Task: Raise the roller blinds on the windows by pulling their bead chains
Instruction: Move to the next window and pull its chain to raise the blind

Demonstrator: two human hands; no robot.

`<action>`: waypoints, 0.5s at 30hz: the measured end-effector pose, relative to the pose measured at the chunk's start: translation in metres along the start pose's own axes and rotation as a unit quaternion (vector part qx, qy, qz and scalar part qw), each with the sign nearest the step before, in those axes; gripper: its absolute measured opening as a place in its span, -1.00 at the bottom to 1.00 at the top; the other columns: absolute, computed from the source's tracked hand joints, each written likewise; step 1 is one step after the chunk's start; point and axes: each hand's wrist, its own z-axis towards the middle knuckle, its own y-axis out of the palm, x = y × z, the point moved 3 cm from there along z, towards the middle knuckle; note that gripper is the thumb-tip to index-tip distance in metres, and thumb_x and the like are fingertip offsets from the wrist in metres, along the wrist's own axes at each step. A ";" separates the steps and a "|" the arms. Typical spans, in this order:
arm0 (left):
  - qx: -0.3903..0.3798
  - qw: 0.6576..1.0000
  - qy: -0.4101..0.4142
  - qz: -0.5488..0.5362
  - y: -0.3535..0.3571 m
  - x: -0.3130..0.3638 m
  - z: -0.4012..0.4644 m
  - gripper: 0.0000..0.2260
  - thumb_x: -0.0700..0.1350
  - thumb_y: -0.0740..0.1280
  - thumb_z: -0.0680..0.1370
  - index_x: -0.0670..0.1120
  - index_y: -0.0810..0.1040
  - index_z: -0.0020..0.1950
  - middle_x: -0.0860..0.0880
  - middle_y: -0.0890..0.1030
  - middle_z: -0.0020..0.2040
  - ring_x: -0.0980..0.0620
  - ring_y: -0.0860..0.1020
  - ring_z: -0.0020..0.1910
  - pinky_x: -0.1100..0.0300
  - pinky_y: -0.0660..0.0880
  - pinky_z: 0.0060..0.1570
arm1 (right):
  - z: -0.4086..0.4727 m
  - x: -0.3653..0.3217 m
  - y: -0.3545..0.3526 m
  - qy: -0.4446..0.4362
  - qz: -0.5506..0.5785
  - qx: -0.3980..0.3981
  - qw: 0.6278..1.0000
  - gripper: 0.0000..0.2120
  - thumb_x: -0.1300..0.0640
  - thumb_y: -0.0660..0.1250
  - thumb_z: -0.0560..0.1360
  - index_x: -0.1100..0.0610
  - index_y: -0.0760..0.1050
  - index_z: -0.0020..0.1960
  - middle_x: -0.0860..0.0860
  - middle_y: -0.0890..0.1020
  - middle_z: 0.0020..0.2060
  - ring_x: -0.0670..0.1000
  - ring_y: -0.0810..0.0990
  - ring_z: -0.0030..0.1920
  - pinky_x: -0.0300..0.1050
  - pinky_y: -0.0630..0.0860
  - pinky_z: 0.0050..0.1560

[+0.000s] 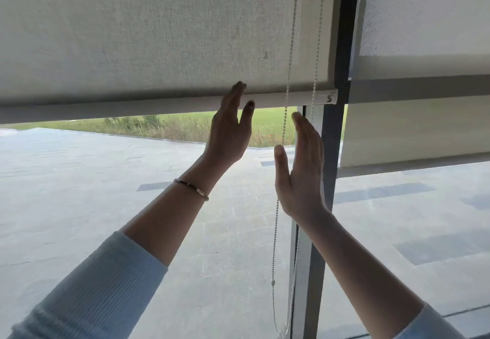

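Currently neither grip is closed: left hand (230, 129) and right hand (302, 168) are spread, so the bead chain (284, 129) should be pinched, then pulled straight down.

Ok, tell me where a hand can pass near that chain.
Open: between left hand and right hand, under the blind's bottom bar; also left of the left forearm. Crowded: by the bead chain and window frame, where the right hand sits.
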 end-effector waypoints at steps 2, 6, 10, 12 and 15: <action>0.027 0.991 0.075 0.107 -0.028 -0.012 -0.009 -0.51 -0.01 0.11 0.70 -0.14 0.19 0.60 -0.09 0.21 0.62 -0.09 0.11 0.62 0.07 0.06 0.58 | 0.007 -0.006 0.019 -0.024 0.004 -0.021 0.999 -0.49 0.10 0.17 0.64 0.29 0.25 0.52 0.18 0.38 0.50 0.12 0.29 0.54 0.04 0.22 0.56; 0.051 0.954 0.105 0.276 -0.095 -0.039 -0.034 -0.46 -0.01 0.12 0.70 -0.18 0.07 0.62 -0.12 0.08 0.65 -0.17 -0.02 0.64 -0.13 -0.01 0.59 | 0.015 -0.027 0.066 -0.058 0.011 -0.085 0.995 -0.45 0.01 0.14 0.66 0.27 0.19 0.55 0.19 0.28 0.55 0.15 0.18 0.59 0.06 0.15 0.59; 0.084 0.917 0.076 0.382 -0.177 -0.062 -0.068 -0.45 -0.03 0.15 0.69 -0.21 0.08 0.62 -0.19 0.04 0.65 -0.21 -0.05 0.63 -0.19 0.04 0.56 | 0.012 -0.070 0.116 -0.093 0.059 -0.123 0.986 -0.45 0.00 0.15 0.66 0.24 0.17 0.56 0.18 0.21 0.58 0.16 0.11 0.61 0.12 0.16 0.57; 0.095 0.900 0.065 0.420 -0.218 -0.071 -0.085 -0.45 -0.03 0.15 0.70 -0.24 0.08 0.61 -0.23 0.05 0.64 -0.22 -0.02 0.63 -0.19 0.04 0.56 | 0.006 -0.103 0.144 -0.110 0.087 -0.133 0.981 -0.45 0.00 0.15 0.67 0.22 0.17 0.57 0.19 0.19 0.58 0.17 0.10 0.61 0.10 0.14 0.58; 0.115 0.873 0.050 0.471 -0.279 -0.079 -0.110 -0.46 -0.05 0.13 0.71 -0.27 0.07 0.60 -0.24 0.08 0.63 -0.22 0.03 0.62 -0.14 0.01 0.58 | -0.009 -0.168 0.186 -0.133 0.126 -0.145 0.972 -0.45 0.01 0.13 0.67 0.22 0.14 0.58 0.21 0.16 0.59 0.18 0.07 0.62 0.09 0.08 0.60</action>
